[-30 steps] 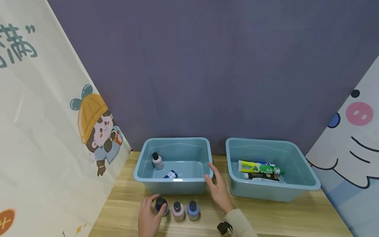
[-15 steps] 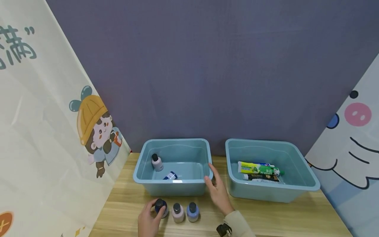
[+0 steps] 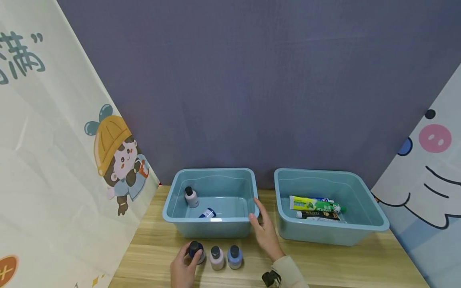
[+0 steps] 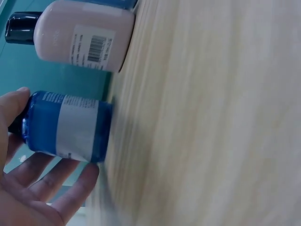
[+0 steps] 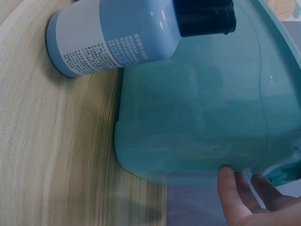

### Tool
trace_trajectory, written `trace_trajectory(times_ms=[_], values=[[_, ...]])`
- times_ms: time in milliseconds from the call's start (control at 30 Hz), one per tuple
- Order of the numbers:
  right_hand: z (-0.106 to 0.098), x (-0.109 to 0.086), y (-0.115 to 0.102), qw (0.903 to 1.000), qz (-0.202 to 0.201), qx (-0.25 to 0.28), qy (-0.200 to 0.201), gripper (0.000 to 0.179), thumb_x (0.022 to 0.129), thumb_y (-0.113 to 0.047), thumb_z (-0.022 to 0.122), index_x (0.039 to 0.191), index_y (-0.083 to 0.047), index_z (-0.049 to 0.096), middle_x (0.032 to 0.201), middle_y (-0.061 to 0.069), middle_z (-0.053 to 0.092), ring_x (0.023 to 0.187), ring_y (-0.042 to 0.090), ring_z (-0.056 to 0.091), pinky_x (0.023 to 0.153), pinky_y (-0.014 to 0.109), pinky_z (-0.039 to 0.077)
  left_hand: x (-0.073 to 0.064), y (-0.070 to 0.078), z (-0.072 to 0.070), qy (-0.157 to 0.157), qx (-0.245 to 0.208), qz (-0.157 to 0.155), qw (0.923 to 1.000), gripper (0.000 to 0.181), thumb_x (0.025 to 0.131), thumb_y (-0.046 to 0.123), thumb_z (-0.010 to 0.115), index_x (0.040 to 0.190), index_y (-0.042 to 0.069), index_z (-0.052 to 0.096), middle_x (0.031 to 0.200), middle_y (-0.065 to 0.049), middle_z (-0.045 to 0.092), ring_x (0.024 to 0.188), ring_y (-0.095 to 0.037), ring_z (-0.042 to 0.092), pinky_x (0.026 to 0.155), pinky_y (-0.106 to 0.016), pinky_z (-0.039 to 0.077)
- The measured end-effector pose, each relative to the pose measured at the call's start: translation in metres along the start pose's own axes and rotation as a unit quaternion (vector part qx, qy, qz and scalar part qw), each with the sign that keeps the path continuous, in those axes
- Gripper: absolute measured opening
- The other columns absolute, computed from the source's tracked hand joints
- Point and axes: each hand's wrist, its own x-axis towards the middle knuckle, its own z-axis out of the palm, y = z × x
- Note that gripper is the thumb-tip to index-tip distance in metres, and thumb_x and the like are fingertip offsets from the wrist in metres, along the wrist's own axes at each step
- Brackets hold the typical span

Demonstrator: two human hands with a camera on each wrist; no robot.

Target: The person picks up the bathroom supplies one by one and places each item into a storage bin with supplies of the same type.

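Note:
My left hand holds a small dark blue bottle with a black cap, which stands on the wooden table. In the left wrist view the thumb lies by the cap and fingers pass along the bottle's side. To its right stand a pale pink bottle and a light blue bottle, both black-capped. My right hand touches the right front corner of the left teal bin near its rim, fingers fairly straight. Inside that bin are an upright pale bottle and a dark blue bottle lying down.
A second teal bin stands to the right, with several toothpaste tubes in it. Behind both bins rises a grey-purple wall. Printed panels flank the wooden table left and right.
My left hand's fingers have come down slightly around the dark blue bottle's top. The right hand stays at the bin's corner, and the bottles have not visibly moved.

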Motion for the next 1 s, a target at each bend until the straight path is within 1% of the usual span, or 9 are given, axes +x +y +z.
trace_trajectory(times_ms=[100,167,300,467,633,700,867,933,1000], values=[[0.000,0.000,0.002,1.0000,-0.004,0.001,-0.001,0.055,0.106,-0.038,0.056,0.158,-0.034,0.037,0.166,0.008,0.034,0.150,0.034,0.034,0.109,0.062,0.042,-0.002,-0.004,0.004,0.014,-0.031,-0.006,0.9994,0.035,0.087,0.019,0.082,0.120,0.012,0.073,0.115,-0.020,0.075,0.085,-0.027,0.077,0.071,-0.019,0.056],[0.000,0.000,0.002,1.0000,-0.004,0.000,0.000,0.056,0.106,-0.039,0.056,0.158,-0.034,0.037,0.166,0.008,0.034,0.151,0.035,0.032,0.111,0.064,0.040,-0.003,-0.006,0.005,0.023,-0.045,-0.006,0.9987,0.035,0.087,0.020,0.082,0.120,0.011,0.073,0.116,-0.021,0.075,0.085,-0.029,0.078,0.071,-0.018,0.056],[0.000,0.000,0.002,1.0000,-0.006,-0.004,0.004,0.057,0.105,-0.041,0.056,0.158,-0.034,0.036,0.166,0.008,0.034,0.152,0.036,0.032,0.111,0.065,0.039,-0.004,-0.008,0.007,0.035,-0.056,0.000,0.9978,0.036,0.087,0.019,0.082,0.121,0.008,0.073,0.117,-0.021,0.074,0.087,-0.035,0.078,0.070,-0.017,0.056],[0.000,0.000,0.002,1.0000,-0.004,-0.007,0.005,0.057,0.105,-0.043,0.056,0.158,-0.035,0.037,0.166,0.007,0.034,0.152,0.037,0.032,0.112,0.066,0.038,-0.004,-0.007,0.005,0.031,-0.061,0.001,0.9977,0.037,0.089,0.017,0.080,0.123,0.006,0.072,0.119,-0.023,0.073,0.092,-0.038,0.077,0.072,-0.015,0.055],[-0.001,0.000,0.001,1.0000,-0.003,-0.002,0.003,0.056,0.105,-0.043,0.056,0.157,-0.036,0.037,0.166,0.006,0.034,0.152,0.036,0.031,0.113,0.067,0.036,-0.004,-0.002,0.001,0.028,-0.077,-0.012,0.9966,0.041,0.092,0.019,0.077,0.129,0.003,0.069,0.125,-0.025,0.070,0.098,-0.042,0.074,0.073,-0.016,0.055],[-0.001,0.000,0.002,1.0000,-0.005,-0.002,0.003,0.056,0.105,-0.043,0.056,0.157,-0.037,0.037,0.166,0.005,0.034,0.152,0.036,0.031,0.114,0.067,0.035,-0.004,0.001,-0.002,0.029,-0.077,-0.015,0.9965,0.043,0.093,0.022,0.076,0.130,0.003,0.068,0.126,-0.024,0.070,0.103,-0.042,0.073,0.074,-0.017,0.056],[0.000,0.001,0.004,1.0000,-0.010,-0.001,0.002,0.058,0.105,-0.043,0.055,0.158,-0.035,0.036,0.167,0.006,0.033,0.153,0.036,0.029,0.115,0.067,0.034,0.000,0.009,-0.008,0.036,-0.065,-0.015,0.9971,0.043,0.095,0.026,0.074,0.132,0.005,0.068,0.128,-0.018,0.070,0.119,-0.036,0.066,0.085,-0.026,0.059],[0.000,0.001,0.005,1.0000,-0.009,-0.001,0.000,0.058,0.105,-0.043,0.055,0.159,-0.033,0.035,0.167,0.007,0.033,0.153,0.037,0.029,0.115,0.067,0.033,0.001,0.012,-0.011,0.037,-0.065,-0.022,0.9970,0.043,0.095,0.029,0.074,0.132,0.007,0.068,0.129,-0.016,0.071,0.120,-0.026,0.064,0.089,-0.030,0.058],[0.000,0.001,0.004,1.0000,-0.006,-0.001,-0.002,0.058,0.105,-0.042,0.055,0.159,-0.034,0.035,0.168,0.007,0.032,0.154,0.037,0.028,0.116,0.067,0.032,0.002,0.016,-0.013,0.032,-0.072,-0.033,0.9963,0.045,0.095,0.032,0.074,0.133,0.009,0.068,0.131,-0.013,0.070,0.117,-0.011,0.063,0.091,-0.031,0.057]])
